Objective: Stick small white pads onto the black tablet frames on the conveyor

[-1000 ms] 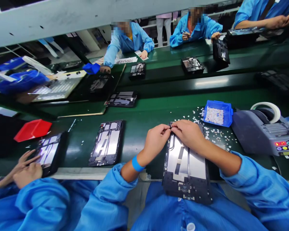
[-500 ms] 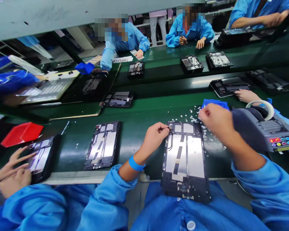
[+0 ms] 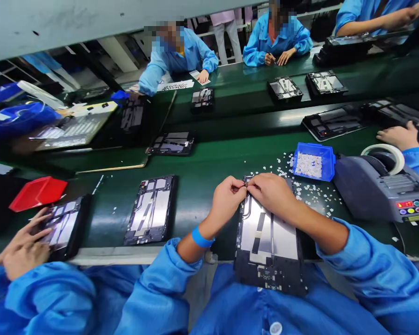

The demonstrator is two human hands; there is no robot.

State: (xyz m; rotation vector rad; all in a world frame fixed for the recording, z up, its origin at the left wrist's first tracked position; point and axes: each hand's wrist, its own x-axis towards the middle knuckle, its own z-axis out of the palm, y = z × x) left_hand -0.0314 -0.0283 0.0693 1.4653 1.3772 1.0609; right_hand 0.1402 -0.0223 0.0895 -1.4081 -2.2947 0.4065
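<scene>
At the green bench's near edge (image 3: pixel 195 211), head view: flat, black-framed, silver-panelled device (image 3: pixel 284 237), lower end overhanging, apparently for reach. Worker's left hand (image 3: pixel 226 200) and right hand (image 3: pixel 275 196) meet at its far-left corner, fingertips drawn in, perhaps steadying; cannot tell what's gripped.
</scene>
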